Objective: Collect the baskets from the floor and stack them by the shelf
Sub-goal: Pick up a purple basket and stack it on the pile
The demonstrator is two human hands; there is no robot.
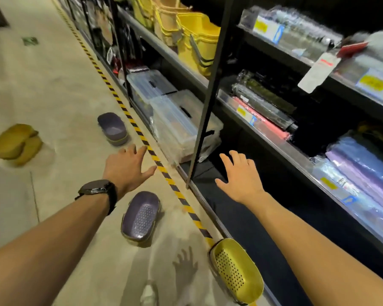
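Both hands are open and hold nothing. The left hand (128,166) with the black watch (96,188) reaches to the middle of the frame, toward the far purple plastic basket (113,129). The right hand (239,175) hovers by the dark metal shelf (274,140).

A purple holey basket (140,217) lies lower, and a yellow holey basket (237,270) at the bottom. Two more yellow ones (16,143) sit at the left.

I think it is best to grab one rim firmly, then nest the baskets. The yellow shelf tags (373,82) are too blurry to read.

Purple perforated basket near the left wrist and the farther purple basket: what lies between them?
Head view: only bare floor, overlapped by the open left hand; near basket, far basket.
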